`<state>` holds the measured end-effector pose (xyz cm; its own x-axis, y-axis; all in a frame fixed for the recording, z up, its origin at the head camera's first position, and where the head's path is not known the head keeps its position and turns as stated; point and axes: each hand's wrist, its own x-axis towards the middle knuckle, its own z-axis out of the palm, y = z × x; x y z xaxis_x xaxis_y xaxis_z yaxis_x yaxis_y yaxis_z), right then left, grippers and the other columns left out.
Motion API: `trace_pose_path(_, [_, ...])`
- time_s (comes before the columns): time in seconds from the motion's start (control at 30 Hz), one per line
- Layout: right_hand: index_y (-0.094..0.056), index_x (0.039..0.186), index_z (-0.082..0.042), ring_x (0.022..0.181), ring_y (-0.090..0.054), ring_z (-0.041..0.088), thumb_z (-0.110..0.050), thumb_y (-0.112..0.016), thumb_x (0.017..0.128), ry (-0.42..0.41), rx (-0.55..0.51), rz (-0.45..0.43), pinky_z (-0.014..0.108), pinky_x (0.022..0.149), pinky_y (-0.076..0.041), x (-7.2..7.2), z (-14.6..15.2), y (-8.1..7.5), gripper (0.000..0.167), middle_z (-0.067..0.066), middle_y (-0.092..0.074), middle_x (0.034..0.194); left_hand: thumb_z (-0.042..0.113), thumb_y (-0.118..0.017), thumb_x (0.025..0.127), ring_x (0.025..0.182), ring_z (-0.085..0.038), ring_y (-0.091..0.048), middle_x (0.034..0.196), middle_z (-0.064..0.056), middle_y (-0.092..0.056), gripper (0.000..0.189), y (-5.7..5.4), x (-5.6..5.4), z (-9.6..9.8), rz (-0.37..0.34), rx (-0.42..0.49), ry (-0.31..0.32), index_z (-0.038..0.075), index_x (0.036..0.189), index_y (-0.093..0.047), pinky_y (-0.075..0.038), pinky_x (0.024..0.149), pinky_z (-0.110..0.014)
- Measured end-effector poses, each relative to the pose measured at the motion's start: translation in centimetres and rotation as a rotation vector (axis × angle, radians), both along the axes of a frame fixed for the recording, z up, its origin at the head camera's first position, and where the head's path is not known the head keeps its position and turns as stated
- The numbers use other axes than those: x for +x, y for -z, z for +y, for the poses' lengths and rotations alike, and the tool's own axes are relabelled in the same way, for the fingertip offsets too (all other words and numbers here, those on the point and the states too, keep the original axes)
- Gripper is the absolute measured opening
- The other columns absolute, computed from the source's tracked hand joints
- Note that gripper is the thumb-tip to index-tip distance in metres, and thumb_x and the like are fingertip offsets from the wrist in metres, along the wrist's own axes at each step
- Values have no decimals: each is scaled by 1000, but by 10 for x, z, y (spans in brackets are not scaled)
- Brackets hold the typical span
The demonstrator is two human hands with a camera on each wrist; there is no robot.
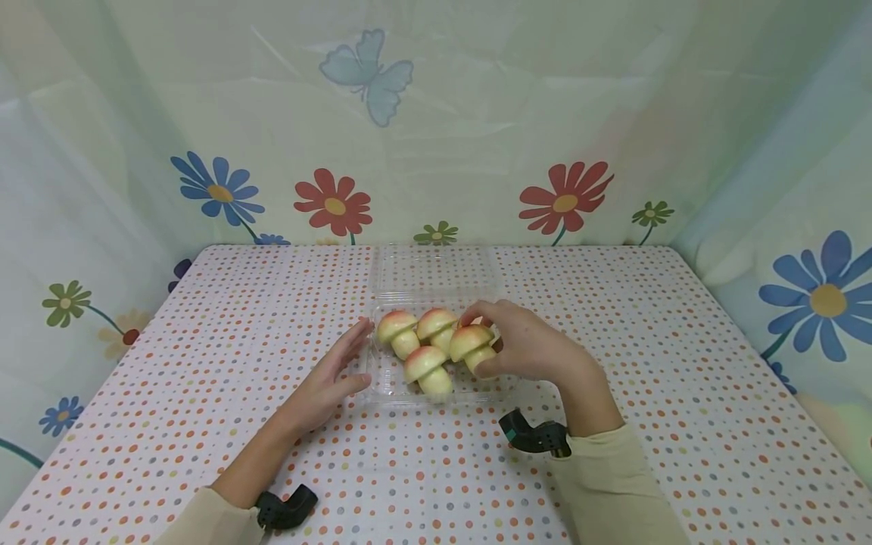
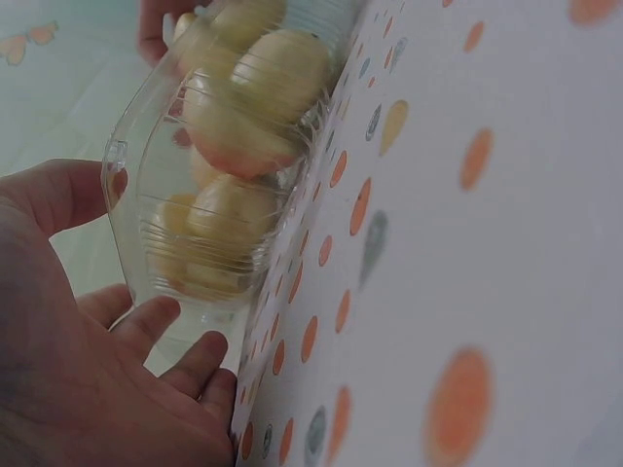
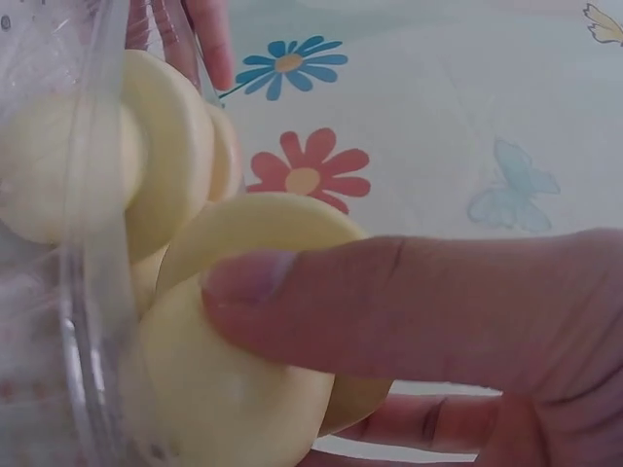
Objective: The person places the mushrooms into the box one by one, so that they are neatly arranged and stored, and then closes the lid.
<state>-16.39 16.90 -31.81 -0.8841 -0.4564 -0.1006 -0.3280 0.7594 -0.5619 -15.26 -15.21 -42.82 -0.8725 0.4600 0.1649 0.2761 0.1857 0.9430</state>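
Observation:
Several toy mushrooms [image 1: 427, 366] with red-tinged yellow caps are in a clear plastic container [image 1: 390, 397] in the middle of the table. My right hand [image 1: 534, 342] grips the rightmost mushroom [image 1: 469, 342], its thumb [image 3: 321, 302] on the pale stem in the right wrist view and its other fingers behind the cap. At the container's left side is my left hand [image 1: 319, 387], with fingers extended and loosely spread. In the left wrist view its thumb [image 2: 78, 195] touches the clear rim. Nothing is gripped in that hand.
The container's clear lid [image 1: 436, 271] lies opened out behind it. A dotted cloth [image 1: 681, 363] covers the table. A curtain [image 1: 463, 91] with printed flowers and a butterfly hangs at the back and sides. Black camera mounts [image 1: 534, 437] sit on both wrists.

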Motion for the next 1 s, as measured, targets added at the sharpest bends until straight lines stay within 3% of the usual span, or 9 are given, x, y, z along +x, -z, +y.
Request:
trace_pose_path(0.2, [-63, 125, -16, 100, -57, 25, -6, -85, 74, 11, 34, -10, 36, 79, -50, 1, -4, 1, 57, 13, -62, 120, 10, -56, 100, 160, -40, -15, 174, -15, -14, 82, 0, 0, 1, -9, 5, 0, 12, 167, -10, -11, 127, -65])
trace_pose_path(0.53, [-63, 116, -15, 94, -53, 22, -2, -83, 70, -22, 82, -4, 35, 78, -47, 4, -15, 3, 51, 8, -61, 106, 11, -56, 100, 159, -41, -16, 174, -15, -15, 81, 1, 1, -1, -3, 4, -5, 9, 167, -11, -12, 126, -66])
trace_pose_path(1.0, [-67, 114, -15, 100, -55, 24, 5, -76, 70, 21, 113, -17, 38, 82, -49, 4, -15, 5, 49, 8, -64, 112, 8, -55, 100, 159, -42, -17, 173, -17, -16, 80, 0, 1, 0, 9, 1, -5, 11, 167, -12, -13, 127, -65])
